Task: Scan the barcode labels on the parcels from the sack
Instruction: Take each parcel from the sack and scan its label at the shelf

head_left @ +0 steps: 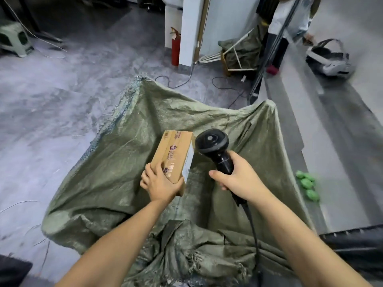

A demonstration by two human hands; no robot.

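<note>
Two bare hands are working over a large, crumpled olive-green woven sack (pixel 128 162) that is lying spread open on a mottled grey floor (pixel 41 100). The left hand (pixel 159 183) is gripping the near end of a small brown cardboard parcel (pixel 173 156) — fingers curled round its left edge, thumb pressing along the near right corner — and is holding it up above the sack, long side pointing away from the person. Purple print and clear tape are showing on the parcel's top face, a small barcode mark is sitting at its far left corner, and a white label is running down its right side, though the print there is too small to read.

The right hand (pixel 240 181) is wrapping its fingers fully round the handle of a black handheld barcode scanner (pixel 213 148), with the round head sitting just beside the parcel's far right edge. A black cable (pixel 251 224) is trailing from the handle's base back toward the person.

Further off, a red fire extinguisher (pixel 175 48) is standing against a white pillar (pixel 188 32), a pale green plastic stool (pixel 14 39) is sitting at the far left, and another person (pixel 290 23) is standing at the upper right near a white headset (pixel 329 59) — it is resting on a grey ledge. Three small green lumps (pixel 307 185) are lying on the ledge to the sack's right.
</note>
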